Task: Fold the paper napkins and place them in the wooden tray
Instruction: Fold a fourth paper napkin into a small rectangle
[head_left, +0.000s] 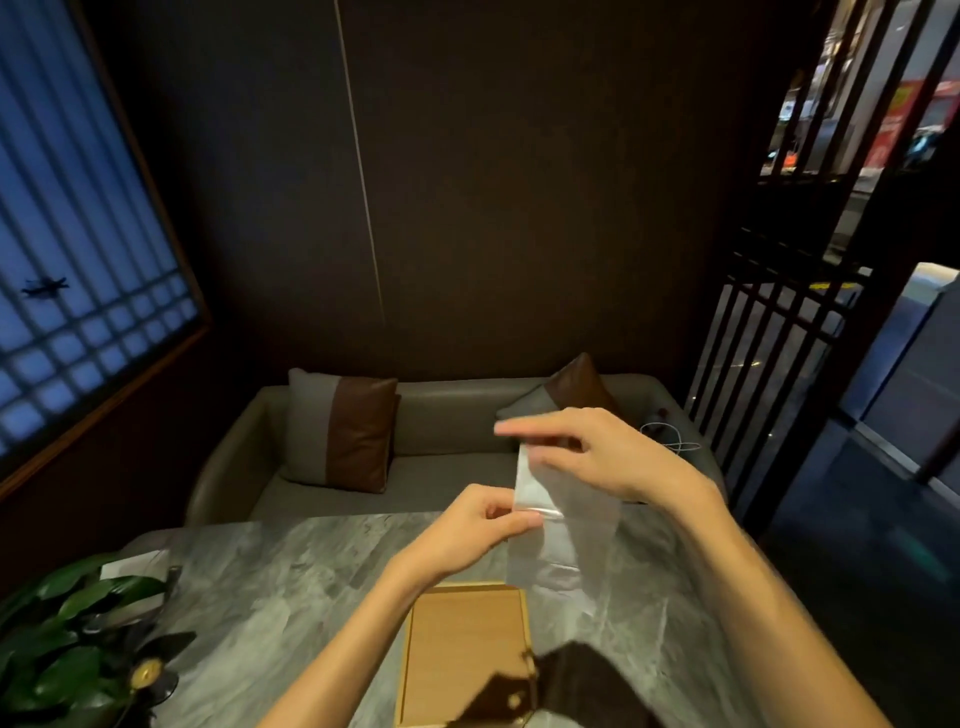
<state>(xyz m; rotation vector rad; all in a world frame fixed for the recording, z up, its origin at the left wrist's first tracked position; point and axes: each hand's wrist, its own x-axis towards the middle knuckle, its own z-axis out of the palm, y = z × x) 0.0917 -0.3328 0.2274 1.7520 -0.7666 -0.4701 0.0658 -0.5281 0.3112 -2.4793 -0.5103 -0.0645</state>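
Observation:
I hold a white paper napkin (563, 525) in the air above the grey marble table (291, 582). My left hand (467, 525) pinches its lower left edge. My right hand (587, 452) grips its top, fingers pointing left. The napkin hangs partly folded, its lower end near the far edge of the wooden tray (465, 649). The tray lies flat on the table below my hands, and nothing shows inside it. A dark brown object (566, 686) covers the tray's near right corner.
A green leafy plant (67, 634) stands at the table's left front, with a white card (132, 564) behind it. Beyond the table is a grey sofa (447, 431) with two cushions. A dark slatted screen (769, 364) stands on the right.

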